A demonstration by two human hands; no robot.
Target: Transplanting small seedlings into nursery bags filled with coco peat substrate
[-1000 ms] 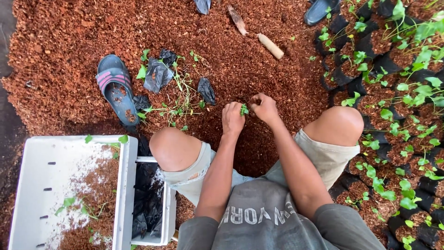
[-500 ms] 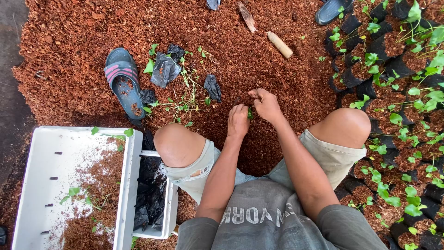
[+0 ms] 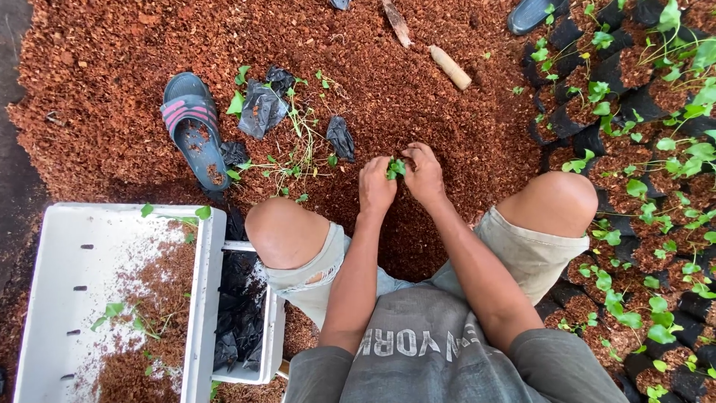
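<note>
Head view: both hands low over red-brown coir (image 3: pixel 418 82), between the knees. Left hand (image 3: pixel 377 186) and right hand (image 3: pixel 425 175) closed together on 1 small green seedling (image 3: pixel 394 169), fingertips pinching near the leaves; stem and root hidden. Black nursery bags (image 3: pixel 261 108) and loose seedlings (image 3: pixel 294 160) just ahead, near a slipper (image 3: pixel 194 127). White tray (image 3: pixel 52 298) at left, dusted with coir. Rows of filled bags (image 3: pixel 634 172) with seedlings at right. Best done, probably: light pinch, no crushing of leaves; stem upright, root straight; coir firmed gently around the base.
</note>
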